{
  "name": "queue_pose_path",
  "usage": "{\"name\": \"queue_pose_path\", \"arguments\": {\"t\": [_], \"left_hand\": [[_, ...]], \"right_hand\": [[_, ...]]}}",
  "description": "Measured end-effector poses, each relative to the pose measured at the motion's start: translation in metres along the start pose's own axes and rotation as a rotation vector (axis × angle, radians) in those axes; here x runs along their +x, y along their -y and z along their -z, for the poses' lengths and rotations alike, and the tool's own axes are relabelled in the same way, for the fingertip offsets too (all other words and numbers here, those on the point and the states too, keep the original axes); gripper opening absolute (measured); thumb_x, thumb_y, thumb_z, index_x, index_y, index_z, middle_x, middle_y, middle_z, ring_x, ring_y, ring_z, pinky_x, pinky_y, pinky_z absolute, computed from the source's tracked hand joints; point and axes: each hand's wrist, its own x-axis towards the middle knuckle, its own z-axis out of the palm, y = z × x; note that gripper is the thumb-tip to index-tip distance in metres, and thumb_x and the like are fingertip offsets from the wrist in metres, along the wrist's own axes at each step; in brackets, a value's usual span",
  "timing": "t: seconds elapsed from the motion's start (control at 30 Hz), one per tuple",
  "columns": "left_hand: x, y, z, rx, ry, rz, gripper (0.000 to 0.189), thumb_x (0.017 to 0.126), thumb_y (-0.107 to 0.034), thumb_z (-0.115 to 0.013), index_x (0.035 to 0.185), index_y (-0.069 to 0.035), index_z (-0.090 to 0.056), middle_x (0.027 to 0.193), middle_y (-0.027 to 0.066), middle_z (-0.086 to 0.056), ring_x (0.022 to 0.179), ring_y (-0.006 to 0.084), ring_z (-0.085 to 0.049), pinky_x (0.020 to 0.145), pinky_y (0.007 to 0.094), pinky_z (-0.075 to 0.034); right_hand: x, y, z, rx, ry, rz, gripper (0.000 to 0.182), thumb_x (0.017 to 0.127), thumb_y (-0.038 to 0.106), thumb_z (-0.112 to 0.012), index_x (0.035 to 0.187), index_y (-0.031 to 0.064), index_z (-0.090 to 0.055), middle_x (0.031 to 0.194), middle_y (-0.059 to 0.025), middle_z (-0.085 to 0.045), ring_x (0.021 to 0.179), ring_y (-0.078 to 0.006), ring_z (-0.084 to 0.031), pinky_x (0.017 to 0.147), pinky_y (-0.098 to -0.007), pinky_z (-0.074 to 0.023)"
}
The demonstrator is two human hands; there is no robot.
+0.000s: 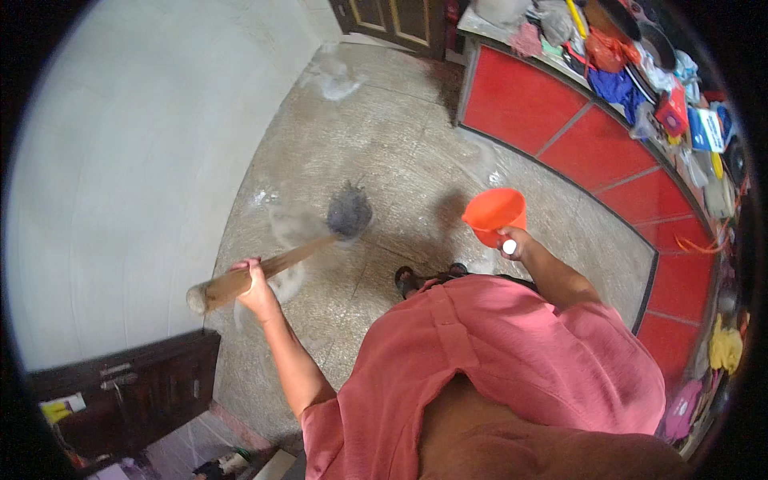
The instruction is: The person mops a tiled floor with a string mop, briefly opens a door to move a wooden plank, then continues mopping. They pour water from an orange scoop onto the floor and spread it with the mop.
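Note:
My left hand [255,288] grips the thick brown handle [300,254] of a long-handled broom or mop, near its pale upper end. Its dark grey head [350,211] rests on the wet floor [384,144]; whether it is bristle or fibre I cannot tell. In my right hand [517,241] is an orange plastic mug [495,207], held out over the floor with its mouth upward. A round white piece [509,246] shows at my fingers; it may be the end of the mug's handle. The mug's bottom is hidden.
White suds [339,84] lie in patches on the floor. A pale wall [138,150] stands on the left, with a dark wooden door [150,384] below it. On the right, a red-tiled counter [522,96] carries bags, boxes and pans. Another door [396,24] is at the far end.

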Motion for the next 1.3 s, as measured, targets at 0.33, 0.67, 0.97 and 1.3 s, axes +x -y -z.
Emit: {"name": "queue_pose_path", "arguments": {"t": [0.33, 0.67, 0.97, 1.3], "left_hand": [[0.055, 0.024, 0.002, -0.012, -0.017, -0.01, 0.018, 0.073, -0.009, -0.067, 0.082, -0.004, -0.053, 0.079, 0.0029, -0.056, 0.074, 0.0128, -0.055, 0.07, 0.0283, -0.045], [0.1, 0.031, 0.066, -0.086, -0.117, 0.023, 0.014, 0.074, -0.007, -0.064, 0.08, -0.005, -0.052, 0.076, 0.0025, -0.054, 0.07, 0.0128, -0.054, 0.064, 0.0283, -0.046], [0.109, 0.05, 0.11, -0.049, -0.141, 0.035, 0.015, 0.077, -0.009, -0.063, 0.086, -0.005, -0.051, 0.078, 0.0042, -0.056, 0.069, 0.0156, -0.056, 0.063, 0.0304, -0.046], [0.131, 0.057, 0.129, -0.22, -0.2, 0.084, 0.015, 0.075, -0.001, -0.06, 0.084, -0.006, -0.048, 0.075, 0.0044, -0.054, 0.066, 0.0161, -0.056, 0.061, 0.0302, -0.047]], "right_hand": [[0.004, 0.003, -0.025, 0.139, 0.122, -0.017, 0.017, 0.075, 0.019, -0.057, 0.09, 0.017, -0.052, 0.065, -0.0022, -0.054, 0.051, -0.0191, -0.055, 0.041, -0.0349, -0.0437], [-0.01, 0.022, -0.145, -0.106, 0.207, -0.028, 0.021, 0.075, 0.023, -0.059, 0.092, 0.0183, -0.048, 0.068, -0.0025, -0.052, 0.052, -0.0179, -0.054, 0.043, -0.0328, -0.041], [-0.043, 0.009, -0.217, -0.175, 0.371, -0.079, 0.021, 0.077, 0.021, -0.059, 0.092, 0.013, -0.046, 0.066, -0.005, -0.054, 0.051, -0.0187, -0.055, 0.041, -0.0308, -0.0452], [0.001, -0.001, -0.248, -0.265, 0.385, -0.096, 0.028, 0.076, 0.014, -0.058, 0.101, 0.0104, -0.046, 0.075, -0.0114, -0.054, 0.056, -0.0263, -0.055, 0.045, -0.0381, -0.0462]]}}
